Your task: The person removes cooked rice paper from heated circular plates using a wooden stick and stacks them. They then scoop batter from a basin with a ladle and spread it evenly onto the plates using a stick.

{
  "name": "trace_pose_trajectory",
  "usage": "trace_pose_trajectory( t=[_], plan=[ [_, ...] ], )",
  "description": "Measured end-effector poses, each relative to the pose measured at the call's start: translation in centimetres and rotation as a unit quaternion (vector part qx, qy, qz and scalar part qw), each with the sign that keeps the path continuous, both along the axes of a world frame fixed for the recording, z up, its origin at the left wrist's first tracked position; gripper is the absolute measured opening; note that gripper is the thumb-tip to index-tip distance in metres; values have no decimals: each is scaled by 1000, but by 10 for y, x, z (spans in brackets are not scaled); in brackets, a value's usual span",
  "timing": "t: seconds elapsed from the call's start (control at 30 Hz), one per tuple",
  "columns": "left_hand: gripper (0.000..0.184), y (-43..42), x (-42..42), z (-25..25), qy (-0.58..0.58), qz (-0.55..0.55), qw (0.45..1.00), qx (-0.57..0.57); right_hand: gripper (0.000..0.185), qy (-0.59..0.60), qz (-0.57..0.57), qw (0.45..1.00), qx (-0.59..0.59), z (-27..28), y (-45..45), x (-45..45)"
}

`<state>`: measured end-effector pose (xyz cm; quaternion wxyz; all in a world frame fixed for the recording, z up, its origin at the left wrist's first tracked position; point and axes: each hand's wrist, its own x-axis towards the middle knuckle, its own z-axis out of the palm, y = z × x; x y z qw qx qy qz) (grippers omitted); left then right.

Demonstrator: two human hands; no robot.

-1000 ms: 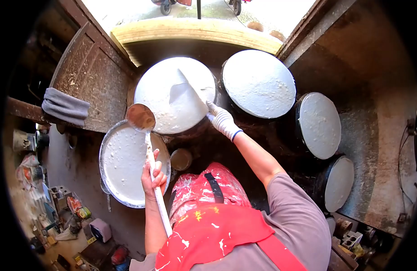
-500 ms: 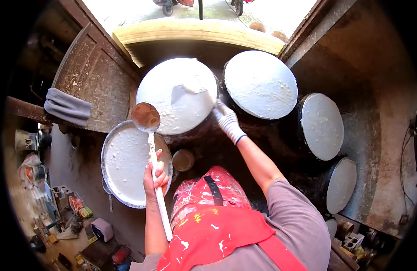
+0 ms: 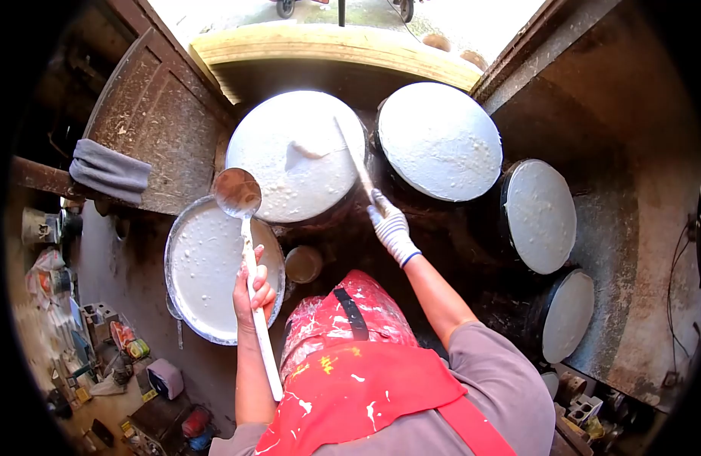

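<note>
Moved since the earlier frames: blade (image 3: 350, 150), from broad face on show to a thin, nearly edge-on strip; right hand (image 3: 394, 234), shifted slightly rightward and nearer the body. Ladle (image 3: 236, 192): little changed.

Right hand: in a striped white glove, closed round the near end of the blade; so gripped, probably, to leave most of the length free. Glove likely worn against wet material.

Blade: slanting away from the body, above the right part of a large white-topped round (image 3: 268, 129); whether touching, cannot tell. Small raised ridge (image 3: 311, 152) near the middle of the same round.

Left hand (image 3: 255, 292): bare, fingers wrapped round the ladle's long pale handle. Bowl of the ladle away from the body, at the far rim of the tub (image 3: 214, 338); perhaps so held to keep drips close by and the shaft clear of the blade.

Tub: filled with lumpy white slurry (image 3: 210, 266); just beside the large round, probably for a short reach.

Small round vessel (image 3: 303, 264): between tub and large round, on the body's side; contents too dim to tell.

Farther right: upper round (image 3: 440, 140), middle round (image 3: 540, 216), lower round (image 3: 568, 315), all white-topped, in an arc about the body, likely for access from one standing place.

Outermost: pale timber (image 3: 335, 43) across the doorway; grey cloth (image 3: 109, 169) draped over a bar at left, perhaps for wiping.
</note>
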<state>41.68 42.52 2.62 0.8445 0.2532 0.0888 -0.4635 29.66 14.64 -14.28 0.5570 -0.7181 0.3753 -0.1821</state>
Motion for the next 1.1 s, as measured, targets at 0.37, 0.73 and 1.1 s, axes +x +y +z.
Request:
trace_pose_trajectory(
  t=[0.37,0.73,1.1],
  plan=[
    [40,-35,31,-3,-32,-7,998,59,35,-44,168,985,2,14,-74,53],
    [32,-78,127,-62,-174,-103,909,364,36,54,249,954,160,66,-105,-11],
    [21,-107,57,-64,-22,-37,932,361,43,-44,146,917,368,69,63,2]
  ],
)
